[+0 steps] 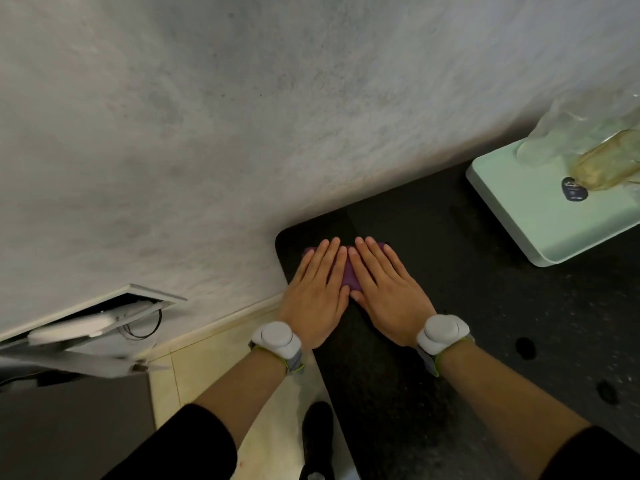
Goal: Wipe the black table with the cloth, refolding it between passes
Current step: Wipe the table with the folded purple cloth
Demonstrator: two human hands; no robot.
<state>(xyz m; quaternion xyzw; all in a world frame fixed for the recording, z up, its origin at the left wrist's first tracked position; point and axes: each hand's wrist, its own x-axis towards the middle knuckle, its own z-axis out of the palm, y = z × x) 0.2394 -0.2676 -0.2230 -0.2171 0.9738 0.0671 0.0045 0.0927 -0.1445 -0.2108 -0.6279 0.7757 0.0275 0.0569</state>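
A purple cloth (349, 275) lies near the far left corner of the black table (485, 323). Both hands lie flat on it with straight fingers, side by side. My left hand (317, 292) covers the cloth's left half and reaches the table's left edge. My right hand (388, 289) covers the right half. Only a strip of cloth between the hands and small bits past the fingertips show. White sensor bands sit on both wrists.
A pale green tray (533, 216) with clear glassware stands at the table's far right. A grey wall rises just behind the table. Left of the table lie tiled floor, a white open panel (104, 317) with a cable, and a black shoe (317, 434).
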